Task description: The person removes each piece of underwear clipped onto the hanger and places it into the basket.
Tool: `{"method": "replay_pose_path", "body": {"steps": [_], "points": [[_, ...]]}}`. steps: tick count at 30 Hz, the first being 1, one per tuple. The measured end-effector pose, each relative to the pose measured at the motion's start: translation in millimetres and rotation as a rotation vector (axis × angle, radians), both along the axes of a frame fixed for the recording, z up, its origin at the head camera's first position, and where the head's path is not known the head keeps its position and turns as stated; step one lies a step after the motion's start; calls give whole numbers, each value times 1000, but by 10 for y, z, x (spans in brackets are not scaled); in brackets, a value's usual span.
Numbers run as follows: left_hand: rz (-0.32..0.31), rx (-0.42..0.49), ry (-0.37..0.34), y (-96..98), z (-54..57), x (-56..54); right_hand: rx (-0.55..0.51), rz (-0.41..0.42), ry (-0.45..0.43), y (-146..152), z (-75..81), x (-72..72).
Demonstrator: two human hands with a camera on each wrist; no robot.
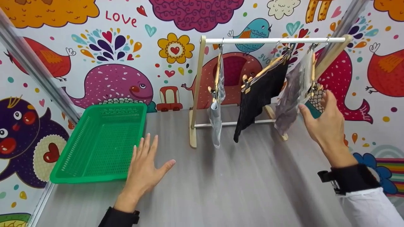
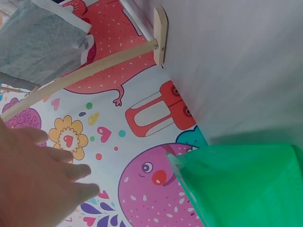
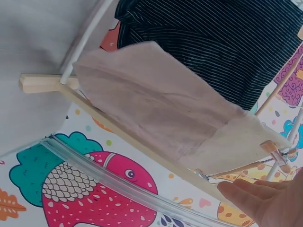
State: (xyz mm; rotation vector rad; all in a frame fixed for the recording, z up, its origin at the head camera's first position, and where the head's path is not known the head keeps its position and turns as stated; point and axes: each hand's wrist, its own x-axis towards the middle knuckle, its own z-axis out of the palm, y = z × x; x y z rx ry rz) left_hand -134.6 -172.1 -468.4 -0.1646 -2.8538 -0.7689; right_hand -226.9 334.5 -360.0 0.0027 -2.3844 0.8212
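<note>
grey garment (image 1: 288, 101) hangs at the rack's (image 1: 198, 85) r end, clipped along its top edge to a wooden hanger (image 1: 313, 69) on the white rail (image 1: 252, 40). r hand (image 1: 329, 126) is just outside the rack's r end, by the hanger end that juts fwd of the rack: fingers loosely bent, no pinch visible, so released afaict. contact w/ cloth: can't tell. l hand (image 1: 143, 168) is in front & l of the rack, fingers spread, holding nothing, over the table (image 1: 221, 183) right by the green basket (image 1: 70, 145), which sits l of the rack. black striped garment (image 1: 265, 97) hangs mid-rack, pale garment (image 1: 216, 119) at rack's l end.

handling (est.): cloth light, soft, floppy, prob thin; swings easily, not fragile, low slip. hanger stiff but light. grab pts: mid hanger, close under the rail, to shift the lot; for cloth only, pinch top edge next to a clip (image 3: 276, 157) & squeeze that. don't tug the hem: could pop the clip or tip the rack, which looks light.
</note>
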Motion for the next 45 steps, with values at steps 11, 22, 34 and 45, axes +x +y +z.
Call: {"method": "replay_pose_path", "body": {"steps": [11,22,34,45], "points": [[8,103,5,48,-51,38,-185,-67,-135,-143,360,-315],[19,183,-1,109,-89,77,-200,-131,-186,-127,447,-480],[19,193,5,129,-93,84,-280,-147,-266,-69,567,-617],[16,221,-6,147,-99,79,-235,-190,-285,10,579,-694]]}}
